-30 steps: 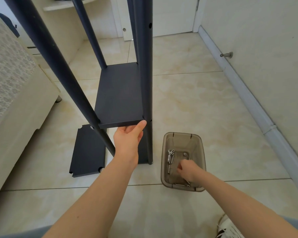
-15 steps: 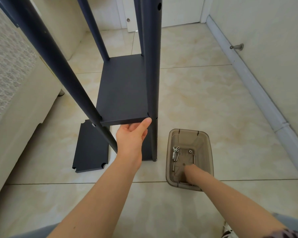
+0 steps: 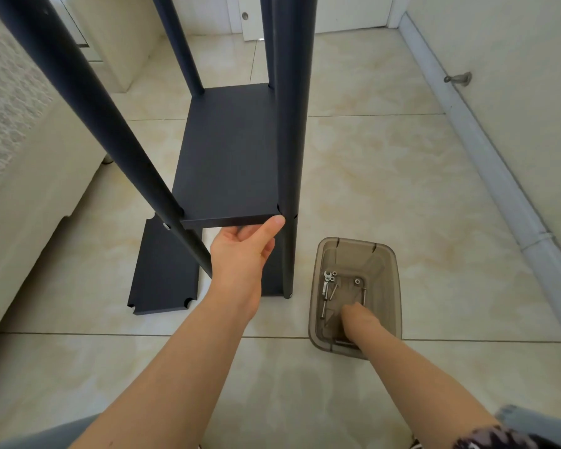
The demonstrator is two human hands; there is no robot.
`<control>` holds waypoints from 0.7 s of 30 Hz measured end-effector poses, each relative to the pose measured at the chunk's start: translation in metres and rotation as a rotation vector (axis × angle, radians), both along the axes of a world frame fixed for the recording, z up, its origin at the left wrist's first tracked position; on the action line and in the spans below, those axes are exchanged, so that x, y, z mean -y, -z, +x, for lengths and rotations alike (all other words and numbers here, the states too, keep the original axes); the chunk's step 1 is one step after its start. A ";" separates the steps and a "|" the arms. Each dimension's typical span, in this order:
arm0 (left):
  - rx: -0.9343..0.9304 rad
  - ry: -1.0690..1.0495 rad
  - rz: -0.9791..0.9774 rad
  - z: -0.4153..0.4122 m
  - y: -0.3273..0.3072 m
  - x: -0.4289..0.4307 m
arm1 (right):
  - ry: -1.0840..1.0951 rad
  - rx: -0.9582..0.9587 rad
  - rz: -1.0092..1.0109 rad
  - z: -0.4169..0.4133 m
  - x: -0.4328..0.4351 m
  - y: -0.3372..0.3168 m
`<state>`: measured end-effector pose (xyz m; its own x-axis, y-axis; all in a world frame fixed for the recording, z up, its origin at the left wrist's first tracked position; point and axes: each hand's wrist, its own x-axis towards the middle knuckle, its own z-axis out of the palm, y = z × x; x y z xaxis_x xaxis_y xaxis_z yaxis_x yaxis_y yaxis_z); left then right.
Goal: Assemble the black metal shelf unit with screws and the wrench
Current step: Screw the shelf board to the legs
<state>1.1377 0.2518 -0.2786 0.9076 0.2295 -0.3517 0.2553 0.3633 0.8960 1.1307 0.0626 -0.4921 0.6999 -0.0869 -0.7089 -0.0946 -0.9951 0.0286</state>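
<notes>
The black shelf unit stands on the tiled floor, with a front right post (image 3: pixel 289 124) and a front left post (image 3: pixel 78 92). A black shelf board (image 3: pixel 230 157) sits between the posts at mid height. My left hand (image 3: pixel 240 254) holds its front edge from beneath, thumb on the lip next to the right post. My right hand (image 3: pixel 360 319) reaches down into a translucent brown bin (image 3: pixel 392 254); its fingers are hidden. Several silver screws (image 3: pixel 329 288) and a small flat wrench (image 3: pixel 327 274) lie on the bin's bottom, just left of that hand.
A loose black panel (image 3: pixel 166 270) lies flat on the floor under the frame's left side. A cream upholstered bed (image 3: pixel 30 189) runs along the left. The wall, its baseboard and a metal doorstop (image 3: pixel 459 78) are on the right, a white door at the back.
My right hand has shifted toward the near end of the bin and sunk deeper. My left hand stays under the shelf board's front edge. The view has moved closer.
</notes>
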 end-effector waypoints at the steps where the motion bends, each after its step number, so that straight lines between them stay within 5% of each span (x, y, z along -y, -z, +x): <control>1: 0.002 0.004 0.003 0.000 0.000 0.000 | -0.009 0.001 -0.012 -0.001 0.000 0.000; 12: 0.006 0.016 -0.026 0.000 0.003 -0.001 | 0.033 -0.046 0.076 0.005 0.000 -0.013; 21: 0.023 0.015 -0.039 -0.001 -0.001 0.002 | 0.412 0.190 0.607 0.024 -0.009 -0.078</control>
